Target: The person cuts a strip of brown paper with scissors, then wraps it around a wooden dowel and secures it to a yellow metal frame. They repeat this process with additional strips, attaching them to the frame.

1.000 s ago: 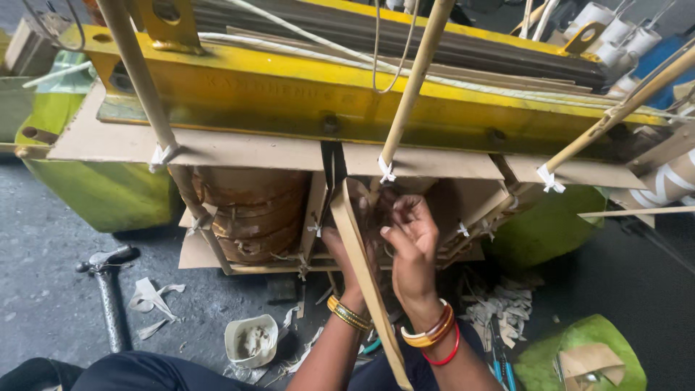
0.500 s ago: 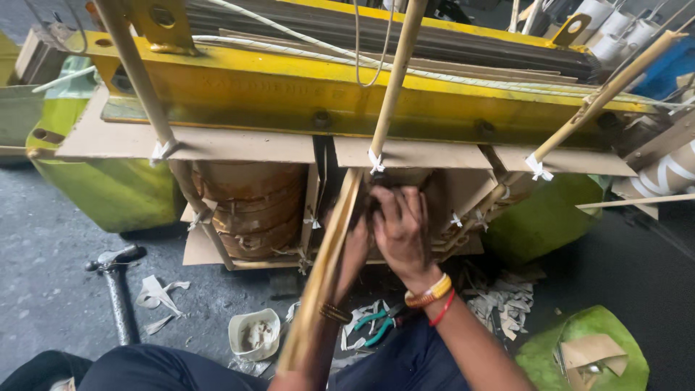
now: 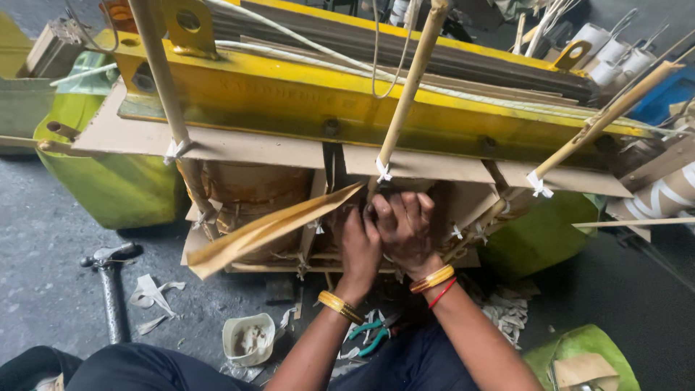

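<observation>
My left hand [image 3: 360,245] and my right hand [image 3: 405,226] press together against the middle brown-paper-wrapped coil [image 3: 250,190] under the yellow steel clamp [image 3: 304,98]. A long brown paper strip [image 3: 268,230] runs from my left fingertips out to the lower left, its free end hanging in the air. My left fingers pinch its near end. My right fingers are curled over the coil just below a bamboo stick [image 3: 405,94] tied with white tape; what they grip is hidden. Both wrists wear yellow bangles.
A hammer [image 3: 110,284] lies on the grey floor at left beside paper scraps [image 3: 150,295]. A white cup [image 3: 246,339] and teal-handled pliers [image 3: 371,337] sit near my knees. Yellow-green sacks [image 3: 108,181] flank the frame. White rolls [image 3: 615,51] stand at the far right.
The paper strip, which hung down along my left forearm, has swung up and out to the left. Both hands stayed at the coil, closing nearer together.
</observation>
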